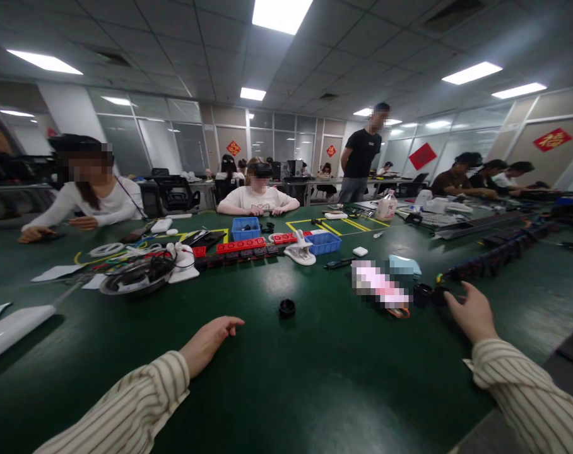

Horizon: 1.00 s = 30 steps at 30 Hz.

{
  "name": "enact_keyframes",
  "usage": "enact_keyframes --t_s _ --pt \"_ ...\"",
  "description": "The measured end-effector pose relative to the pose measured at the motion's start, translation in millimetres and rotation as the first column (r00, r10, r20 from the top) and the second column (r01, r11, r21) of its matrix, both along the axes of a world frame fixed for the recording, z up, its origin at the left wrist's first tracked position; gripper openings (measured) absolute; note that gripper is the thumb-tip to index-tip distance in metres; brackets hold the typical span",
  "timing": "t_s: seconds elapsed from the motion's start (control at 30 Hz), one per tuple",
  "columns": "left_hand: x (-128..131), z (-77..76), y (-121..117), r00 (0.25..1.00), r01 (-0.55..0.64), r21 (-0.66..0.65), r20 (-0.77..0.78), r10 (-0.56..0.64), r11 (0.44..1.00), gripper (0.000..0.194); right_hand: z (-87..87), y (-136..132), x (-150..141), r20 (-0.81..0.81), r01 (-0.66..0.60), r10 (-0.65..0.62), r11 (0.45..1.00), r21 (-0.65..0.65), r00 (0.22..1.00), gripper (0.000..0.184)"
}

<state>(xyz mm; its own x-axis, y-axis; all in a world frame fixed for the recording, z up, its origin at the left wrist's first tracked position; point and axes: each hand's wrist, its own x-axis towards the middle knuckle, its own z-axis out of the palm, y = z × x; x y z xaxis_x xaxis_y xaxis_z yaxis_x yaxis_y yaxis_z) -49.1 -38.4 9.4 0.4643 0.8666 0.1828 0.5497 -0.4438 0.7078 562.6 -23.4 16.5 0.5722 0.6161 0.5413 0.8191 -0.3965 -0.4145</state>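
My left hand (206, 343) rests on the green table (315, 378), fingers loosely curled and pointing right, holding nothing. A small black round cap (287, 308) lies just beyond its fingertips. My right hand (473, 312) hovers low at the right with fingers spread, reaching toward small black parts (428, 294) beside a blurred pink object (378, 287). Both forearms wear striped sleeves.
Red and black part strips (242, 247), two blue bins (245, 227), a white clip stand (300, 250) and a cable bundle (137, 274) lie across the middle. A black chain of parts (495, 257) runs at the right. Several people sit around the table; one stands at the back.
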Motion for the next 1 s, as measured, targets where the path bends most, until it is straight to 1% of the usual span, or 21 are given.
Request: enact_keyframes --t_s 0.07,0.13,0.17,0.23,0.33,0.4,0.47,0.57,0.63,0.67,0.7,0.73,0.77,0.8,0.83,0.87,0.9,0.93,0.97,1.0 --pt "1 1.1 0 1.000 0.009 0.009 -0.008 -0.008 1.000 0.073 2.1 -11 0 -0.072 0.088 -0.089 0.996 -0.025 0.993 0.049" --pt "1 2.2 -1 1.000 0.013 0.017 -0.016 -0.013 1.000 0.073 2.2 -18 0 -0.130 0.147 -0.158 0.985 -0.094 0.979 0.048" --pt "2 2.8 -1 1.000 0.013 0.018 -0.019 -0.013 1.000 0.073 1.8 -20 -2 -0.149 0.154 -0.174 0.979 -0.135 0.973 0.047" --pt "2 3.8 -2 1.000 0.007 0.014 -0.022 -0.007 1.000 0.073 0.6 -19 -5 -0.170 0.129 -0.167 0.969 -0.211 0.971 0.044" --pt "3 4.9 -2 1.000 0.004 0.009 -0.024 -0.004 1.000 0.072 1.2 -13 -11 -0.178 0.086 -0.138 0.958 -0.273 0.974 0.038" --pt "3 5.1 -2 1.000 0.006 0.006 -0.020 -0.006 1.000 0.071 4.2 -11 -16 -0.180 0.088 -0.144 0.955 -0.284 0.973 0.036" --pt "3 4.9 -2 1.000 0.008 0.006 -0.020 -0.007 1.000 0.069 9.6 -14 -20 -0.184 0.113 -0.166 0.957 -0.269 0.969 0.037" --pt "2 3.9 -2 1.000 0.018 0.020 -0.019 -0.017 1.000 0.067 22.0 -24 -31 -0.185 0.137 -0.172 0.973 -0.187 0.968 0.043" --pt "2 3.5 -2 1.000 0.027 0.027 -0.017 -0.026 0.999 0.067 32.5 -30 -48 -0.169 0.089 -0.106 0.991 -0.104 0.980 0.044" --pt "2 3.5 -2 0.999 0.028 0.026 -0.018 -0.028 0.999 0.067 38.1 -31 -61 -0.154 0.031 -0.040 0.998 -0.062 0.987 0.042" --pt "2 3.6 -2 0.999 0.027 0.024 -0.020 -0.026 0.999 0.066 43.6 -31 -78 -0.138 -0.054 0.050 0.998 -0.029 0.989 0.040" --pt "2 3.9 -2 0.999 0.023 0.021 -0.024 -0.023 1.000 0.065 48.8 -31 -99 -0.124 -0.164 0.162 0.986 -0.008 0.979 0.037" --pt "3 4.5 -2 0.999 0.019 0.019 -0.028 -0.018 1.000 0.064 53.3 -30 -124 -0.114 -0.284 0.281 0.959 -0.005 0.953 0.036" --pt "3 5.1 -2 0.999 0.015 0.017 -0.031 -0.014 1.000 0.064 57.0 -28 -152 -0.106 -0.412 0.408 0.911 -0.017 0.907 0.034" --pt "3 6.0 -2 0.999 0.011 0.016 -0.035 -0.011 1.000 0.063 59.5 -26 -182 -0.093 -0.563 0.558 0.826 -0.036 0.825 0.033" --pt "4 6.9 -2 0.999 0.009 0.015 -0.040 -0.008 1.000 0.062 60.4 -23 -213 -0.065 -0.741 0.738 0.667 -0.082 0.672 0.033" --pt "4 7.9 -3 0.999 0.007 0.015 -0.048 -0.006 1.000 0.061 59.7 -19 -244 -0.031 -0.828 0.831 0.548 -0.120 0.555 0.033" --pt "5 8.9 -3 0.998 0.006 0.016 -0.059 -0.005 1.000 0.060 57.2 -15 -273 0.004 -0.857 0.869 0.489 -0.161 0.495 0.035" --pt "5 10.0 -3 0.997 0.005 0.018 -0.071 -0.004 1.000 0.059 53.0 -9 -299 0.047 -0.859 0.882 0.468 -0.207 0.470 0.041" --pt "6 11.1 -4 0.997 0.003 0.022 -0.084 -0.001 1.000 0.058 47.3 -3 -321 0.078 -0.848 0.885 0.463 -0.256 0.460 0.050"
